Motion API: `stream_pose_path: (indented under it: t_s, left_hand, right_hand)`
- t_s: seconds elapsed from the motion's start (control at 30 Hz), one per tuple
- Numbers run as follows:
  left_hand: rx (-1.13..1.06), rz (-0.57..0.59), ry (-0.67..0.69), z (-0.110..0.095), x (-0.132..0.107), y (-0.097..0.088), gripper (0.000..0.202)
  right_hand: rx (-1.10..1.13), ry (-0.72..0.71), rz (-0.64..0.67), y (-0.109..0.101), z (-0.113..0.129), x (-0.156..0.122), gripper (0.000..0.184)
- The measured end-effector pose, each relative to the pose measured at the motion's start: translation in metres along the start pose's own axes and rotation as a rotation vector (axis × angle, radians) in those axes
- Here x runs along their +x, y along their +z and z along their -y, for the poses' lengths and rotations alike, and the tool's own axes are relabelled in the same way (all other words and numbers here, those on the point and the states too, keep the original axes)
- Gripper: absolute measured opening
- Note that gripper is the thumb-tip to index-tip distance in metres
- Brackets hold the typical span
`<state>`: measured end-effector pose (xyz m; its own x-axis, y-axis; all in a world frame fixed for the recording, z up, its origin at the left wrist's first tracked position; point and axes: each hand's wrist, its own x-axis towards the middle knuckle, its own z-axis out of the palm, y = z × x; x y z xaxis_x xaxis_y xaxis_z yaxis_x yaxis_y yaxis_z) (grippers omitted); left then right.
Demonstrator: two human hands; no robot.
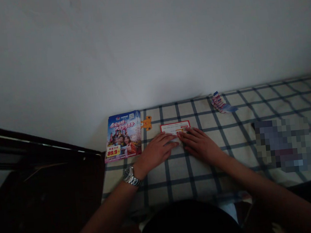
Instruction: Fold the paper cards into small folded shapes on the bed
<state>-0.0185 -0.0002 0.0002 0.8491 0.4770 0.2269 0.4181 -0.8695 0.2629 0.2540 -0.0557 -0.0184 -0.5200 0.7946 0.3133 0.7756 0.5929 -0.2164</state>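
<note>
Both of my hands rest flat on a small red-bordered white paper [175,128] lying on the checked bedsheet [229,138]. My left hand [156,150], with a metal watch on its wrist, presses the paper's near left part with fingers stretched out. My right hand [199,144] lies beside it on the paper's near right part, fingers also extended, fingertips almost touching those of the left. The paper's near edge is hidden under the fingers.
A stack of colourful leaflets [123,135] lies to the left by the bed's edge. Folded paper pieces [220,103] sit near the wall. A blurred-out object [283,144] lies at the right. Dark wooden furniture [40,179] stands left of the bed.
</note>
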Motion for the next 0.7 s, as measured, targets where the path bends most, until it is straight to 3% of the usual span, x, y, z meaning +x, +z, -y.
stream_pose_path:
  t_s: [0.23,0.5,0.7]
  left_hand:
    - [-0.004,-0.021,-0.012,0.002,0.001,-0.003,0.033]
    - [0.014,0.0,0.028,0.0,0.008,-0.02,0.027]
    - [0.101,0.036,0.049,0.0,0.008,-0.018,0.027]
  right_hand:
    - [-0.023,-0.035,0.024,-0.001,-0.002,-0.001,0.042]
    - [-0.005,-0.035,0.01,-0.002,-0.001,0.0,0.041]
    - [-0.02,-0.044,0.021,-0.001,-0.002,-0.001,0.039]
